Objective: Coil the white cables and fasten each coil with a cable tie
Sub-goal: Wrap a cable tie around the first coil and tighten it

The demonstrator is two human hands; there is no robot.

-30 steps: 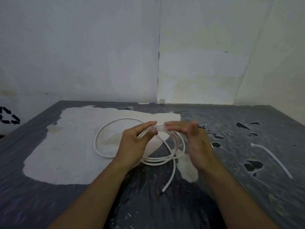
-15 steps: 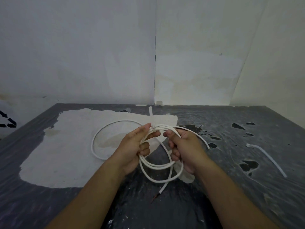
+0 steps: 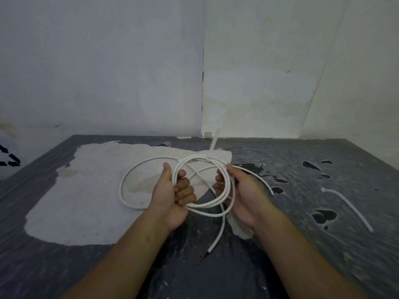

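Coil (image 3: 203,184) lifted higher over peeling grey table (image 3: 323,255), white walls (image 3: 108,72)

Dark worn table (image 3: 323,244), pale walls (image 3: 108,72)

White cable (image 3: 228,192): several round loops gathered into a coil, raised above the table; one larger loop sags left, a free end hangs down. Cable tie (image 3: 209,158): cinched round the coil's top, tail sticking up. Second cable tie (image 3: 347,207): loose, well right.
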